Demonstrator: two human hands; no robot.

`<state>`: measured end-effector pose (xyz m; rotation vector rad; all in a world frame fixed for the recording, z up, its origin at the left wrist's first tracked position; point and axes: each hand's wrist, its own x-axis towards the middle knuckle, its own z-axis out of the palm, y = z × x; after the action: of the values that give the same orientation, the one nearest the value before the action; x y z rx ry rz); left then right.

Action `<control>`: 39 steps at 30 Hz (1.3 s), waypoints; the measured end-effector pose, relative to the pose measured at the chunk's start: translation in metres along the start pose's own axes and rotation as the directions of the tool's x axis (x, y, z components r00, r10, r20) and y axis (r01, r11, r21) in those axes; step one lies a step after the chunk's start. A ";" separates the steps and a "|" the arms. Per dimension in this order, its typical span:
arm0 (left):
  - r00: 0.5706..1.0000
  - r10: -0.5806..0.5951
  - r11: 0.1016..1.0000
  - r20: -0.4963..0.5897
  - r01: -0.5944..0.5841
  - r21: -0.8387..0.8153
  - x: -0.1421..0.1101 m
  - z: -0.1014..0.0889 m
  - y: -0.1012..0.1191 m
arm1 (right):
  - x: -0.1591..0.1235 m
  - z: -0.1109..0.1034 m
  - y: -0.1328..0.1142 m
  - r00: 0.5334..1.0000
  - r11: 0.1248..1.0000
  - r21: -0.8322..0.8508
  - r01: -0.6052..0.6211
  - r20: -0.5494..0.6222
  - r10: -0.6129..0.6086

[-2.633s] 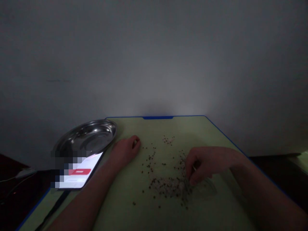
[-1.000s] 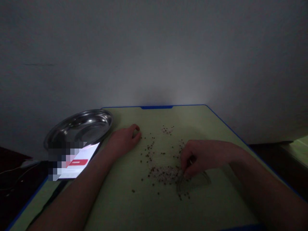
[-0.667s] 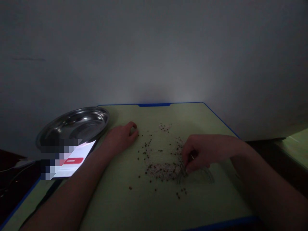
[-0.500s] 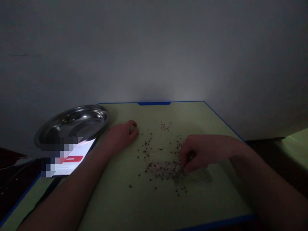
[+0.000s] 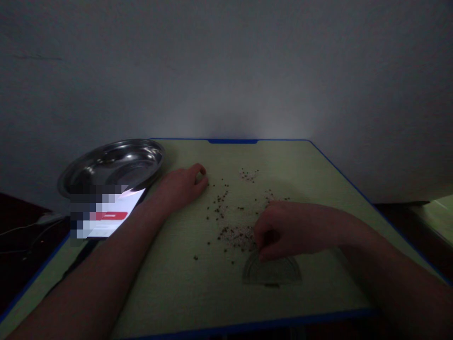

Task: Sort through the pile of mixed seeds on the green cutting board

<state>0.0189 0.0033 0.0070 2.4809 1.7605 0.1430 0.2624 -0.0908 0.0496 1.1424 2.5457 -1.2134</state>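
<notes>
My right hand (image 5: 279, 231) is closed in a pinch on the curved edge of a clear, half-round protractor (image 5: 272, 273). The protractor's straight edge faces me and it appears to lie on or just above the tabletop. Beside the fingers, to the left, is a pile of small dark and pale grains (image 5: 235, 236), partly hidden by the hand. My left hand (image 5: 187, 184) rests on the table with curled fingers, a gap between thumb and forefinger, and nothing seen in it. Loose dark grains (image 5: 221, 200) are scattered to its right.
A shiny metal basin (image 5: 116, 165) stands at the left, with a lit phone (image 5: 118, 212) in front of it, partly blurred out. A smaller cluster of grains (image 5: 249, 175) lies farther back. The pale green table (image 5: 177, 297) has a blue rim, and a wall (image 5: 226, 71) rises behind.
My right hand has brought the protractor left and toward me, over where a few loose grains lay near the front. The whole view has tilted slightly down; my left hand stays put.
</notes>
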 end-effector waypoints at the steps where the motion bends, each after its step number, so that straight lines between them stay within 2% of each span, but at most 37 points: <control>1: 1.000 0.001 1.000 -0.004 -0.001 0.003 0.000 0.000 0.000 | 0.001 0.002 -0.001 1.000 1.000 -0.002 0.006 0.008 -0.006; 11: 1.000 0.001 1.000 -0.019 -0.001 0.001 0.000 0.000 0.001 | 0.010 0.026 -0.017 0.990 0.993 0.023 0.116 0.083 -0.117; 14: 1.000 -0.001 1.000 -0.012 0.001 -0.002 0.000 0.001 0.001 | 0.009 0.027 -0.021 0.984 0.989 0.039 0.142 0.102 -0.146; 19: 1.000 -0.002 1.000 -0.025 0.002 0.005 -0.001 0.001 0.002 | 0.001 0.013 -0.012 0.995 0.993 0.065 0.098 -0.003 -0.098; 24: 0.999 0.023 1.000 -0.028 -0.023 0.001 -0.004 0.000 0.004 | -0.001 0.000 0.002 0.996 1.000 0.011 -0.005 -0.093 0.006; 31: 0.998 0.041 0.999 -0.040 -0.040 0.016 -0.005 0.001 0.003 | 0.003 0.005 0.002 0.993 0.997 -0.022 -0.068 -0.094 0.066; 36: 0.999 0.034 0.999 -0.034 -0.034 0.017 -0.005 0.003 0.003 | -0.003 0.005 0.004 0.997 0.998 -0.025 -0.060 -0.053 0.058; 39: 0.999 0.034 0.999 -0.030 -0.033 0.018 -0.004 0.004 0.003 | -0.004 0.011 0.001 0.997 0.998 -0.049 -0.028 -0.073 0.024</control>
<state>0.0205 -0.0017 0.0034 2.5350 1.7395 0.1694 0.2631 -0.1007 0.0433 1.2266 2.5893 -1.1152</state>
